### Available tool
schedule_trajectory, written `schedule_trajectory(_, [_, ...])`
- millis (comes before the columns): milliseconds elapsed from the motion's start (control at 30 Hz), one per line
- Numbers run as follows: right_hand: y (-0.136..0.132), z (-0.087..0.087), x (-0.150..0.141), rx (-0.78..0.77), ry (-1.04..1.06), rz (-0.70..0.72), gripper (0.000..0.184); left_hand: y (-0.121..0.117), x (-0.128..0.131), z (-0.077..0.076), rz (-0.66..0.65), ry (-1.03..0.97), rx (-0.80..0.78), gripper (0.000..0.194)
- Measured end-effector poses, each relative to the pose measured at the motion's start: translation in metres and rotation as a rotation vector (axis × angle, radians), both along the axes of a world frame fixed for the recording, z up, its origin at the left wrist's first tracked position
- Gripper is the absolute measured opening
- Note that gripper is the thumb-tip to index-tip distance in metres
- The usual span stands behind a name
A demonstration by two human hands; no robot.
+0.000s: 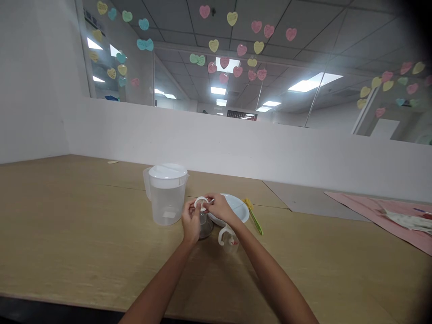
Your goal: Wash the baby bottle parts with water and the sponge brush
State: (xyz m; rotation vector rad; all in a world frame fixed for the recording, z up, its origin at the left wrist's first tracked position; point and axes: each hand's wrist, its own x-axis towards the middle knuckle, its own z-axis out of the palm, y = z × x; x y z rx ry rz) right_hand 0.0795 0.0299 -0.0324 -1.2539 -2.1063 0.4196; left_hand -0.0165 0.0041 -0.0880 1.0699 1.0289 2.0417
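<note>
My left hand (191, 222) and my right hand (218, 208) meet near the middle of the table. Both have their fingers closed around the rim of a small round white lid (201, 198), with the thumbs over its middle. Directly below is a clear, wide-based vessel (205, 231); whether the lid touches it, I cannot tell. A clear cup with a white curved handle (230, 242) is just in front of my right wrist. Behind that wrist lies a white plate (240, 209), partly covered by the hand.
Left of my hands stands a translucent pitcher with a white lid (167, 198). A green-handled brush with yellow bristles (255, 219) lies right of the plate. Farther right is a pink cloth (367, 211) with items on it. A white wall (219, 144) borders the table's back.
</note>
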Motion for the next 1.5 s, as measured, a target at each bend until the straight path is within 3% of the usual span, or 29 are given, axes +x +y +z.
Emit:
schedule_trajectory(300, [-0.01,0.002,-0.007,0.147,-0.169,-0.069,0.022,-0.003,-0.002,0.004,-0.054,0.013,-0.006,0.037])
schedule_trajectory(467, [-0.015,0.002,-0.012,0.191,-0.234,-0.096,0.021,-0.004,-0.002,0.005,-0.019,0.041,0.0,0.037])
schedule_trajectory(600, [-0.017,0.003,-0.014,0.234,-0.27,-0.104,0.021,0.0,-0.001,0.003,-0.042,-0.058,0.004,0.036])
schedule_trajectory(733, [-0.02,0.013,-0.006,0.211,-0.258,-0.025,0.028,0.014,-0.003,-0.004,-0.257,-0.265,-0.005,0.026])
schedule_trajectory(900, [-0.018,0.025,0.011,0.101,-0.316,-0.117,0.048,0.024,-0.003,-0.01,-0.567,-0.391,-0.058,0.019])
schedule_trajectory(1033, [-0.014,0.024,0.013,0.056,-0.304,-0.048,0.048,0.02,0.0,-0.008,-0.66,-0.385,-0.114,0.02])
schedule_trajectory(1167, [-0.013,0.022,0.009,0.153,-0.278,-0.145,0.048,0.015,0.001,-0.006,-0.771,-0.415,-0.077,0.035])
schedule_trajectory(1267, [-0.013,0.023,0.008,0.177,-0.263,-0.208,0.047,0.012,0.001,-0.005,-0.797,-0.387,-0.045,0.033])
schedule_trajectory(1367, [-0.013,0.025,0.012,0.041,-0.105,-0.054,0.046,0.009,0.001,-0.005,-0.767,-0.334,-0.076,0.025])
schedule_trajectory(1500, [-0.016,0.029,0.016,-0.354,0.282,0.265,0.041,0.006,-0.003,-0.002,-0.803,-0.386,-0.126,0.019])
